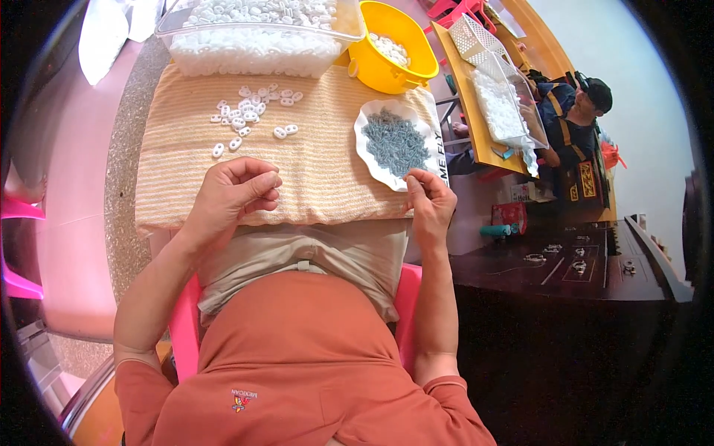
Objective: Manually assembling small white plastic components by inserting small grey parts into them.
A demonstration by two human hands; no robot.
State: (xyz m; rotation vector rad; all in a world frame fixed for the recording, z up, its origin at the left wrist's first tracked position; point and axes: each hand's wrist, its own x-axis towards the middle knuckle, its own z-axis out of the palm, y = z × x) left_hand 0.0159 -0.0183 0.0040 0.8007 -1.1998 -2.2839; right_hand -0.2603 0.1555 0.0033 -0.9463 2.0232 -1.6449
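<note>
**Hands at the near edge of the towel, white pieces and grey-part dish beyond**

The left hand (236, 192) rests on the striped orange towel (320, 171) near its front edge, fingers curled inward with the thumb pressed to the fingertips. Whether a piece is pinched there cannot be told.

The right hand (429, 202) sits at the towel's right front corner, touching the near rim of the white scalloped dish (366, 141). Its fingers are drawn close together at that rim; what they hold, if anything, is too small to tell.

The dish holds a heap of small grey parts (396, 143) and overhangs the towel's right edge slightly.

A scatter of small white plastic pieces (249, 115) lies on the towel's far left part, well apart from both hands. Bare towel stretches between the scatter, the dish and the hands.

At the far edge, a clear bin of white pieces (256, 37) stands just beside a yellow bowl (394, 48).

Another person (576, 111) sits at a separate yellow table (465, 97) to the right, well apart.
</note>
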